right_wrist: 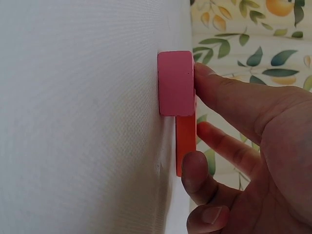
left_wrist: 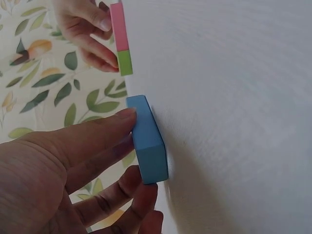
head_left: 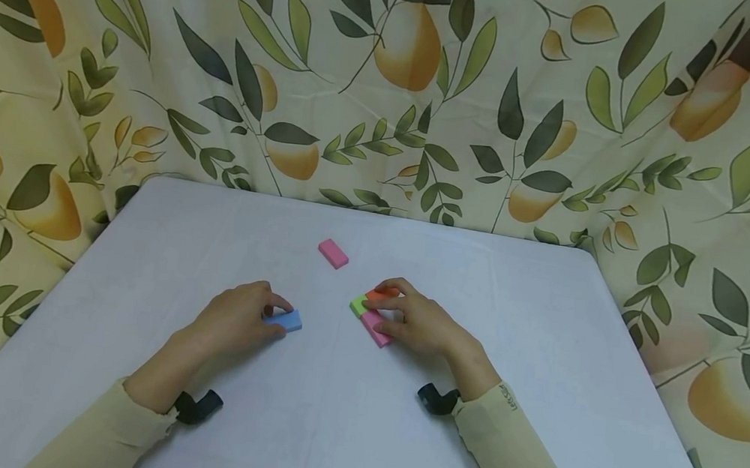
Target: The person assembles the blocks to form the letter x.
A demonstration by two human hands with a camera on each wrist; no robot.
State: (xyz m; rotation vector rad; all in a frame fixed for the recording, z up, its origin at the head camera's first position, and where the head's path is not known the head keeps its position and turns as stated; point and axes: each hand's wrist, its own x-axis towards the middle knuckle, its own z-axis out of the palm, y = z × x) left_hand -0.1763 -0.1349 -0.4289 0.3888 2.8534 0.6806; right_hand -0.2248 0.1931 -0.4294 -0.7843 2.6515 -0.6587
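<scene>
On the left of the white table, my left hand pinches a blue rectangular block between thumb and fingers. In the left wrist view this block lies low against the table surface. My right hand bends over a group of touching blocks: a pink one, a green one and an orange one. Its thumb presses the pink block, while other fingers touch the orange block. Fingers partly cover the group in the head view.
A separate pink block lies farther back, between the hands. Behind the white-covered table hangs a curtain printed with leaves and fruit. Dark wrist-worn devices show at both sleeves.
</scene>
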